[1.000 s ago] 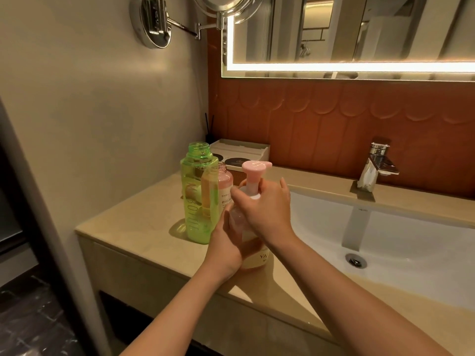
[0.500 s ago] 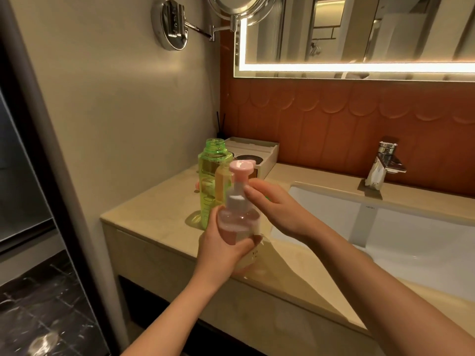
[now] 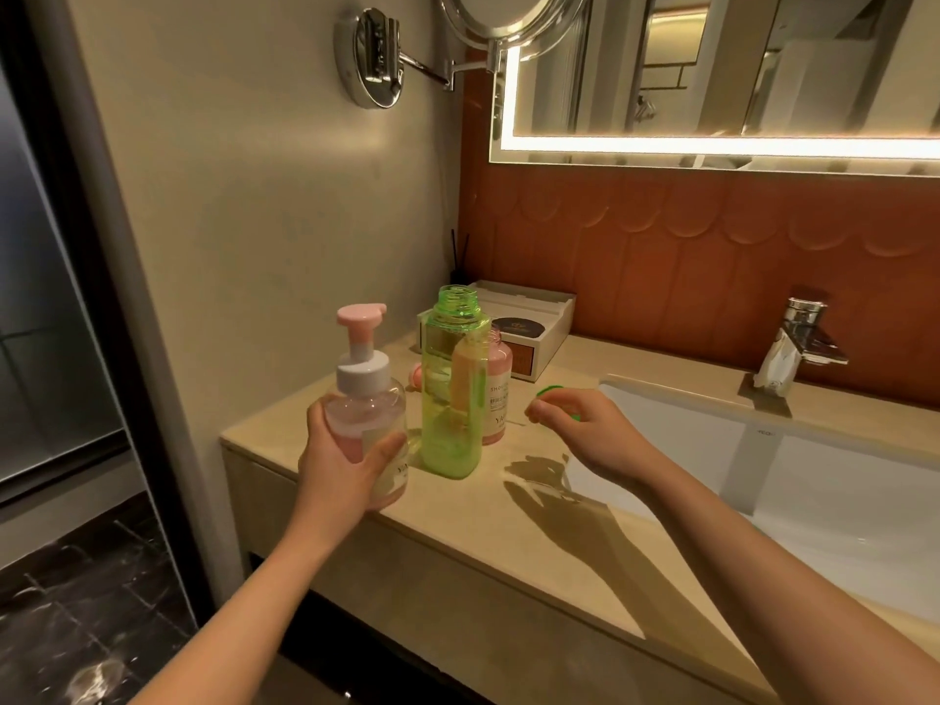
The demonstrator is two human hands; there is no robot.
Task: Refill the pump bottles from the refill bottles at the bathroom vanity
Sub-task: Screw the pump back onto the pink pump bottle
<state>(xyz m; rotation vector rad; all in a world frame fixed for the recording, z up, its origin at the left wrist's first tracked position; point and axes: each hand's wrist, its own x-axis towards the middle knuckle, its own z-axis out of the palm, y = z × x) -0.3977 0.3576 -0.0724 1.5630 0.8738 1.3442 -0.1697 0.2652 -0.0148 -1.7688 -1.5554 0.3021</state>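
Observation:
My left hand [image 3: 340,468] grips a clear pump bottle [image 3: 367,399] with a pink pump head and pale pink liquid, held upright near the vanity's left front corner. Just right of it an uncapped green refill bottle [image 3: 451,394] stands on the counter. Behind it is a smaller pink bottle [image 3: 497,394], partly hidden. My right hand [image 3: 590,429] hovers to the right of the green bottle with its fingers pinched on a small green cap [image 3: 552,390], which is mostly hidden.
The beige counter [image 3: 508,526] ends in a front edge close to me. A white sink basin [image 3: 839,501] with a chrome faucet [image 3: 793,348] lies on the right. A white amenity box [image 3: 529,328] and a reed diffuser [image 3: 459,262] sit at the back wall.
My right hand left the pump head and moved right to the green cap. My left hand carried the pump bottle to the left, away from the green bottle.

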